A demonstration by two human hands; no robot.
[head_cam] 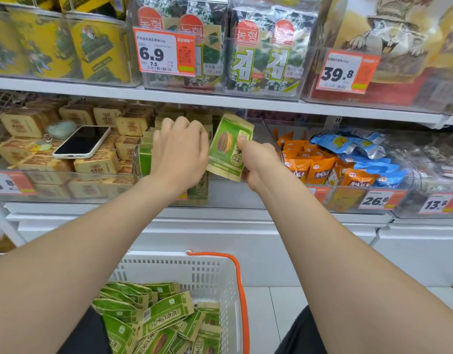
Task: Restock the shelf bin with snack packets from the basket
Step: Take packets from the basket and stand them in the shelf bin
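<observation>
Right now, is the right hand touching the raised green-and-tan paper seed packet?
Touching. The head view shows the right hand pinching the right edge of the green-and-tan paper seed packet.

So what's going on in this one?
A person is restocking a clear shelf bin with green snack packets. The right hand pinches one tilted packet at the bin's mouth; it is not yet in. The left hand lies over the standing packets in the bin, its fingertips hidden. Many spare packets lie in the white basket below.
</observation>
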